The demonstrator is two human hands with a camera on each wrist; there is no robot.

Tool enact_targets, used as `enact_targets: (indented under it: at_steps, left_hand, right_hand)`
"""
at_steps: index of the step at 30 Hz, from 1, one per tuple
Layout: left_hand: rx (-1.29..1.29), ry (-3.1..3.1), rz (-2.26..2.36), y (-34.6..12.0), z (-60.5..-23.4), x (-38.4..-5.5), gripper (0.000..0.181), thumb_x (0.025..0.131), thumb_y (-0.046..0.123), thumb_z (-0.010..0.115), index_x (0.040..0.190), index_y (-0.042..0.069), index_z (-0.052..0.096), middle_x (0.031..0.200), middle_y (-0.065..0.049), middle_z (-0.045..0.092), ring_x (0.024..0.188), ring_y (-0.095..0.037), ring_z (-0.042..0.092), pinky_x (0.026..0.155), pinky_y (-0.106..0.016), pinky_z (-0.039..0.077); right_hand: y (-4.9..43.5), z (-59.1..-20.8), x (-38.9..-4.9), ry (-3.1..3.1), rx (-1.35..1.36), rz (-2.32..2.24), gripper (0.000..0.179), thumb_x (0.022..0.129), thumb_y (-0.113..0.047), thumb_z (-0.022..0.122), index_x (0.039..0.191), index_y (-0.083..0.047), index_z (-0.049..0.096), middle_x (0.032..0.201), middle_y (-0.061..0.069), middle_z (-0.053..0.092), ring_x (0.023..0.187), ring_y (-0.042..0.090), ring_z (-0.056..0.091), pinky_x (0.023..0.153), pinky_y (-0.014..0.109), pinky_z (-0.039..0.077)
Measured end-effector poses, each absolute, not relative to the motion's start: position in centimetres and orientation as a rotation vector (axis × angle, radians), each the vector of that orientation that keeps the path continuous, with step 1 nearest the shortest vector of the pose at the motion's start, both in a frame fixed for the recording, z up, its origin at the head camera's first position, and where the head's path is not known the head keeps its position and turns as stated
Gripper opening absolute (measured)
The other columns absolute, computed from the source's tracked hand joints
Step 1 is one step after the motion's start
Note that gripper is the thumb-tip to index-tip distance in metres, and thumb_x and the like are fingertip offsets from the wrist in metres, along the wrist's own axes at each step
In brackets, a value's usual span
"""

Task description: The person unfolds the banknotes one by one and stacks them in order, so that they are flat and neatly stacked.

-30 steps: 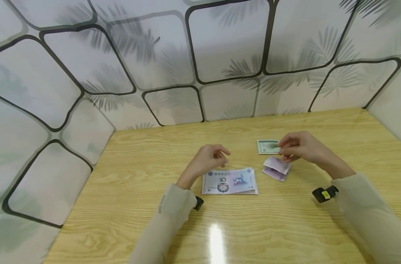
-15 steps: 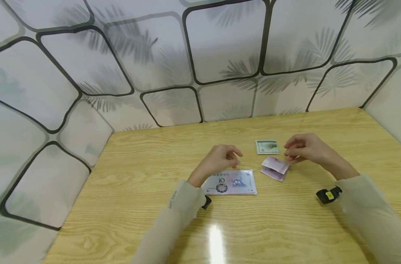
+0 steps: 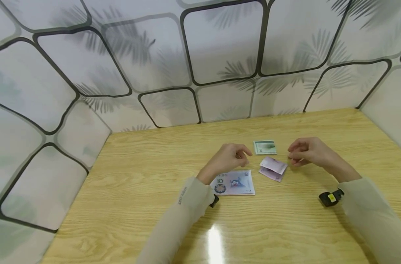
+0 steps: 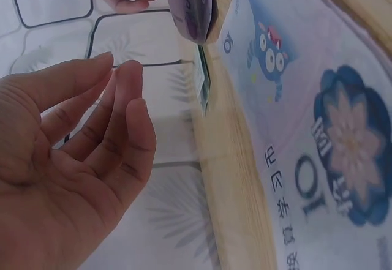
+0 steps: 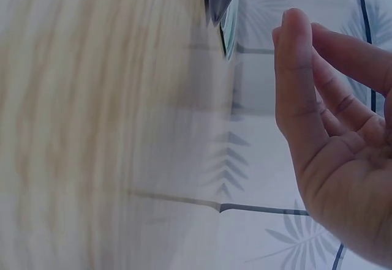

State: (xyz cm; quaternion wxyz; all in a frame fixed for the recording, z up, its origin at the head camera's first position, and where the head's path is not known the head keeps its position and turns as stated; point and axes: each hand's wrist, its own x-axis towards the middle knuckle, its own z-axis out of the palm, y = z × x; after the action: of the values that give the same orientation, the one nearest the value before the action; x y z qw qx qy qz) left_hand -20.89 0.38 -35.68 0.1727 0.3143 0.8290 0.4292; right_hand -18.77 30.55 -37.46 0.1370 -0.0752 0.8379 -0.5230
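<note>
Head view, left hand: empty, loosely curled
Right hand: likewise
Purple note: five o'clock from green note, two from blue note

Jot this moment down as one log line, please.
left fingers: empty; right fingers: empty; pink note: folded; green note: beyond pink; blue notes: left of pink

The person wears pale beige long sleeves, loose and lightly creased. The left sleeve bears small dark lettering, too small to read. A black wrist camera with a yellow square juts from the right cuff.
</note>
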Motion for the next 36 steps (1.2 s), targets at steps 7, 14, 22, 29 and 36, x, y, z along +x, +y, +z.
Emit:
enact_targets:
  at_steps: [7, 14, 22, 29, 36]
  left_hand:
    - [0.916, 2.377, 1.206, 1.4, -36.0, -21.0, 0.020, 0.096, -0.002, 0.067, 0.116, -0.005, 0.070, 0.095, -0.009, 0.071, 0.082, -0.012, 0.064, 0.074, -0.019, 0.053]
    - [0.954, 2.408, 1.130, 2.5, -36.5, -21.1, 0.021, 0.096, -0.001, 0.067, 0.117, -0.003, 0.070, 0.099, -0.009, 0.070, 0.089, -0.014, 0.064, 0.076, -0.017, 0.052]
    - [0.992, 2.440, 1.016, 4.1, -36.9, -21.0, 0.021, 0.095, 0.001, 0.069, 0.116, 0.000, 0.071, 0.102, -0.006, 0.070, 0.090, -0.009, 0.062, 0.076, -0.014, 0.050]
    - [1.020, 2.499, 0.931, 5.2, -37.2, -21.2, 0.024, 0.093, -0.002, 0.067, 0.116, 0.003, 0.073, 0.109, -0.007, 0.071, 0.098, -0.012, 0.063, 0.079, -0.015, 0.049]
    - [1.004, 2.571, 0.743, 6.4, -37.4, -21.1, 0.031, 0.091, 0.002, 0.071, 0.120, 0.011, 0.074, 0.117, -0.001, 0.068, 0.103, -0.010, 0.060, 0.083, -0.017, 0.047]
  right_hand:
    - [30.9, -37.8, -18.7, 2.402, -0.197, -1.506, 0.028, 0.100, 0.002, 0.060, 0.118, 0.022, 0.051, 0.092, 0.017, 0.071, 0.075, 0.018, 0.071, 0.068, 0.035, 0.062]
    - [31.2, -38.0, -18.7, 2.374, -0.184, -1.502, 0.027, 0.100, 0.004, 0.059, 0.118, 0.022, 0.050, 0.093, 0.017, 0.071, 0.076, 0.017, 0.070, 0.069, 0.035, 0.062]
    - [31.5, -38.2, -18.6, 2.354, -0.162, -1.465, 0.027, 0.100, 0.002, 0.059, 0.116, 0.021, 0.051, 0.091, 0.016, 0.071, 0.075, 0.017, 0.070, 0.069, 0.034, 0.062]
    - [31.4, -38.2, -18.7, 2.330, -0.157, -1.446, 0.027, 0.099, 0.001, 0.060, 0.115, 0.020, 0.052, 0.090, 0.015, 0.071, 0.074, 0.018, 0.071, 0.069, 0.034, 0.062]
    - [31.6, -38.1, -18.8, 2.312, -0.166, -1.445, 0.026, 0.099, 0.002, 0.060, 0.115, 0.021, 0.052, 0.091, 0.015, 0.072, 0.074, 0.018, 0.070, 0.069, 0.035, 0.062]
